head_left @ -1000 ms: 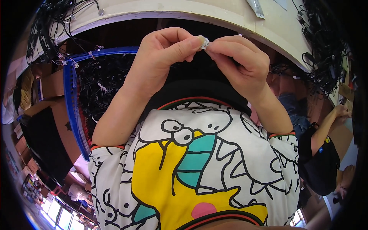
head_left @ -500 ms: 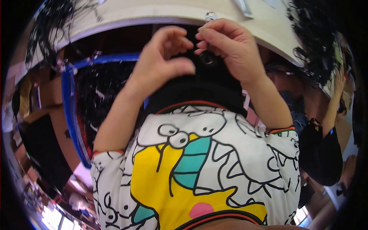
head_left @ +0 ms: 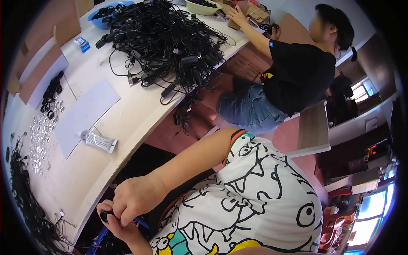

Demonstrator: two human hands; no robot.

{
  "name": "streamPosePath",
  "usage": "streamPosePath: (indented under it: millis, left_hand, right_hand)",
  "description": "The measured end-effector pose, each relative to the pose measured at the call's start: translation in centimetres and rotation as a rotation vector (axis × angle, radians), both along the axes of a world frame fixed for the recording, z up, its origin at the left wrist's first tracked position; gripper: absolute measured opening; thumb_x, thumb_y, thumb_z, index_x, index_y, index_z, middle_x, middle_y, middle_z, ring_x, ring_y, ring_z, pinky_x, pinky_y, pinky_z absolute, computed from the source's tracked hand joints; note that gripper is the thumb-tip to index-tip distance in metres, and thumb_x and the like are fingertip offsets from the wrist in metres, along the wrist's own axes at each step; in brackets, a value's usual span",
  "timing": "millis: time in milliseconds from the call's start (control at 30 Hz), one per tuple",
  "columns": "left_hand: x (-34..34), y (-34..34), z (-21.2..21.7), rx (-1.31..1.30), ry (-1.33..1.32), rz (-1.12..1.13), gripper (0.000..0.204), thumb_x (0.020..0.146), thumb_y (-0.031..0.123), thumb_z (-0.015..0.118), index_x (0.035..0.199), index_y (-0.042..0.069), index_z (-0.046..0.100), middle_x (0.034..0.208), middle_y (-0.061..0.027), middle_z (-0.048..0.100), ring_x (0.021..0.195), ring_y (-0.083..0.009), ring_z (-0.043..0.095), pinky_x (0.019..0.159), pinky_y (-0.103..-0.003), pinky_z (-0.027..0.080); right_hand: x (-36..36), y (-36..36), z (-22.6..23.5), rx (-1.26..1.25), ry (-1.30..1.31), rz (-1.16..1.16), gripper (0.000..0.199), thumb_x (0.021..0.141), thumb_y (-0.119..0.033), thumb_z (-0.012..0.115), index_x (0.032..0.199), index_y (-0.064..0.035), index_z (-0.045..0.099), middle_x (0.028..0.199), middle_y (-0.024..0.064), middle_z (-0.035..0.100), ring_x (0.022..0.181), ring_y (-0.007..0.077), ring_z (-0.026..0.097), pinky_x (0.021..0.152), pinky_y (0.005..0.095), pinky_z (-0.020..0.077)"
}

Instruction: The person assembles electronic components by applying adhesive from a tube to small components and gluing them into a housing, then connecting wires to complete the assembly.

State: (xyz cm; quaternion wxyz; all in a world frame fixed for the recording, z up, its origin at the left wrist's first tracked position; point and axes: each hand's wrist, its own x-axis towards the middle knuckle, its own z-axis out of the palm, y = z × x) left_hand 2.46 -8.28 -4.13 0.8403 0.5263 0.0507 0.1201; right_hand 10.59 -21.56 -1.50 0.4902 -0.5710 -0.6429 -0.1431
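Note:
Both hands meet at the lower left, just off the table's near edge. My left hand (head_left: 118, 229) is closed round a small black round part (head_left: 106, 216), its dark face showing between finger and thumb. Pressed close above it, my right hand (head_left: 138, 199) has its fingers bent down against the left one. Whatever those right fingertips grip is hidden behind the knuckles. On the table nearby lie a white squeeze tube (head_left: 98, 141) and a pale sheet (head_left: 87, 114). Farther left are small clear round pieces (head_left: 40, 136) and several black rings (head_left: 51, 114).
A large heap of black cables (head_left: 165, 46) covers the far table. Behind it stand a blue basin (head_left: 97, 21) and a pale green basin (head_left: 204, 8). More cables (head_left: 25, 204) line the left side. At right, a co-worker in a black shirt (head_left: 301, 76) reaches over the table.
The view has swung right, bringing the cable heap and co-worker into sight. My left hand, open and apart from the right before, is now closed on the black part, and both hands touch.

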Motion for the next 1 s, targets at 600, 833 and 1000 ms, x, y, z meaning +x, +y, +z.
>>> streamPosePath:
  millis: [600, 833, 1000]
  left_hand:
    - [-1.7, 3.5, 0.2, 0.378, 0.140, 0.133, 0.016, 0.066, -0.003, 0.064, 0.066, 0.004, 0.049, 0.065, -0.0003, 0.050, 0.060, -0.0058, 0.046, 0.055, -0.019, 0.037]
    - [-1.5, 4.3, -0.8, 0.341, 0.150, 0.032, 0.015, 0.068, 0.001, 0.067, 0.070, 0.004, 0.052, 0.064, 0.0022, 0.051, 0.058, -0.0033, 0.047, 0.053, -0.017, 0.038]
    - [-2.0, 5.3, -2.1, 0.381, 0.080, -0.074, 0.011, 0.068, 0.001, 0.066, 0.074, 0.003, 0.056, 0.067, -0.0002, 0.056, 0.064, -0.0063, 0.052, 0.062, -0.019, 0.043]
  right_hand:
    - [13.2, 2.8, 3.2, -1.112, 0.156, -0.932, 0.045, 0.077, -0.048, 0.055, 0.077, -0.0028, 0.057, 0.067, 0.0063, 0.057, 0.061, 0.0162, 0.055, 0.058, 0.0277, 0.0419]
    - [12.0, 2.8, 3.0, -0.865, 0.342, -0.530, 0.038, 0.078, -0.042, 0.057, 0.074, -0.0041, 0.056, 0.065, 0.0015, 0.055, 0.059, 0.0081, 0.052, 0.053, 0.0233, 0.0393]
    - [4.1, 2.4, 5.5, -1.015, 1.204, 0.082, 0.022, 0.077, -0.023, 0.061, 0.073, -0.0023, 0.055, 0.063, 0.0007, 0.053, 0.052, 0.0035, 0.047, 0.046, 0.0165, 0.0369]
